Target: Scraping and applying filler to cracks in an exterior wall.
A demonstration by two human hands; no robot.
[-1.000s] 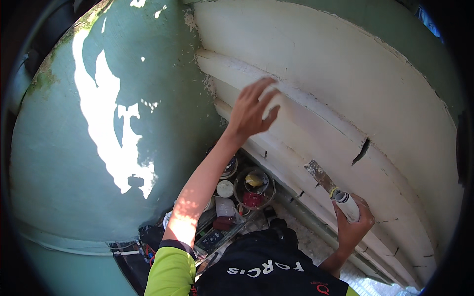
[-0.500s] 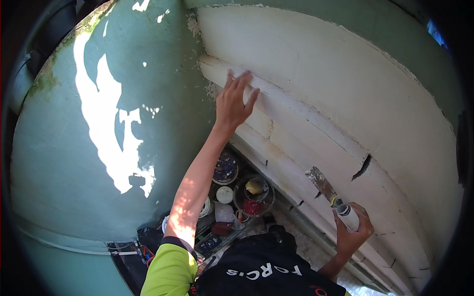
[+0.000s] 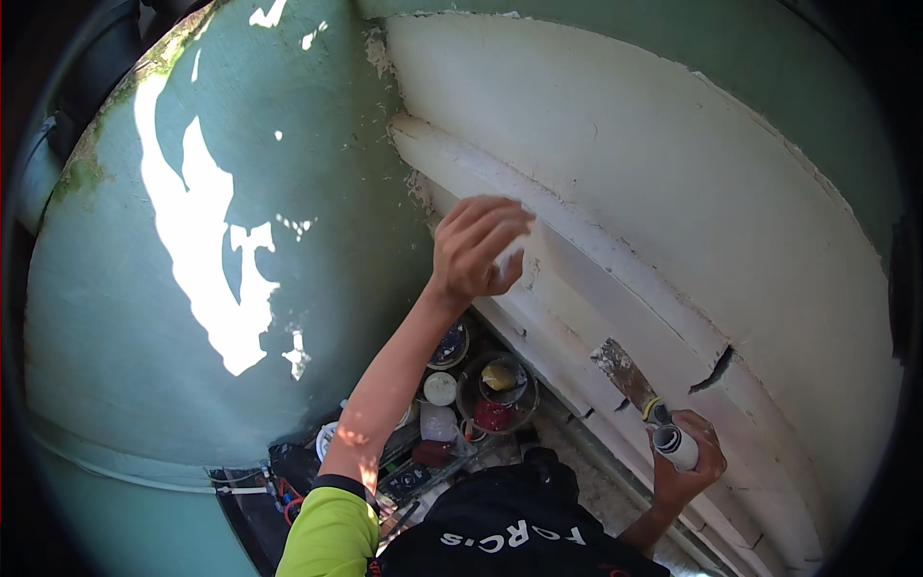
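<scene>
My left hand is raised in front of the white ledged wall, near its corner with the green wall. Its fingers are loosely curled, the thumb stands apart from them, and nothing shows between. Lower on the right, my right hand is closed round a putty knife and a white tube or roll with a dark-ringed end. The knife's stained blade points up and left, with a yellow band by its handle. A dark slot cuts the ledge above that hand.
Below my left arm stand a round tub with yellow and red things inside, a white lidded pot and a dark paint-spotted bucket. The green wall rises on the left, with a pale pipe along its base.
My left hand has come down and slightly right, away from the upper ledge, and its spread fingers have curled. My right hand still holds the putty knife and the white tube, slightly lower in view.
</scene>
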